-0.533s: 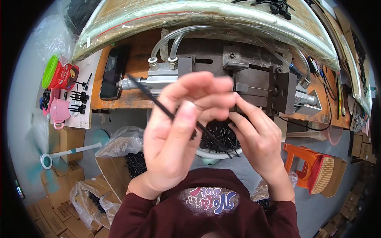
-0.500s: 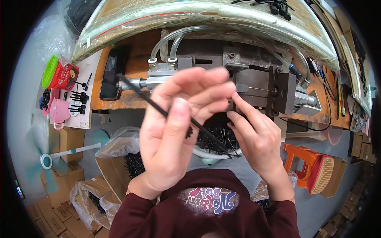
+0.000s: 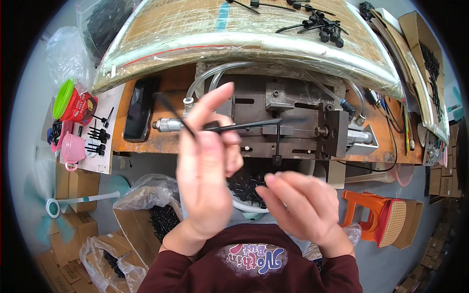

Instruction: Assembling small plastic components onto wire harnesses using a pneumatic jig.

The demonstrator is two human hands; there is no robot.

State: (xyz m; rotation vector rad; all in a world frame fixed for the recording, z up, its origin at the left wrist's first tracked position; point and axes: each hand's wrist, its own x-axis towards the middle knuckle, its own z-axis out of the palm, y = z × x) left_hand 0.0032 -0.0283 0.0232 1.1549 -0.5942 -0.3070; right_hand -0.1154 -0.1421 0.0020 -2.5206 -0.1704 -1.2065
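— Black plastic strip: where does it lie from the hands?

— It is pinched in the left hand, between thumb and fingers, up in front of the grey metal machine on the orange table. Its long axis runs nearly level, left to right, with the free end pointing right across the machine's face. A second blurred black length sticks up and to the left from the same pinch; I cannot tell whether it is one strip bent or two.

— And the right hand?

— Lower and nearer, to the right of the left hand, fingers loosely spread and holding nothing that I can see. It is apart from the strip, below its free end.

— So which hand is nearer the strip?

— The left, since it holds it. The right sits just above the heap of black parts in the lap.

— Anything else hanging there?

— A short black piece drops straight down from the machine, just beside the strip's far end.
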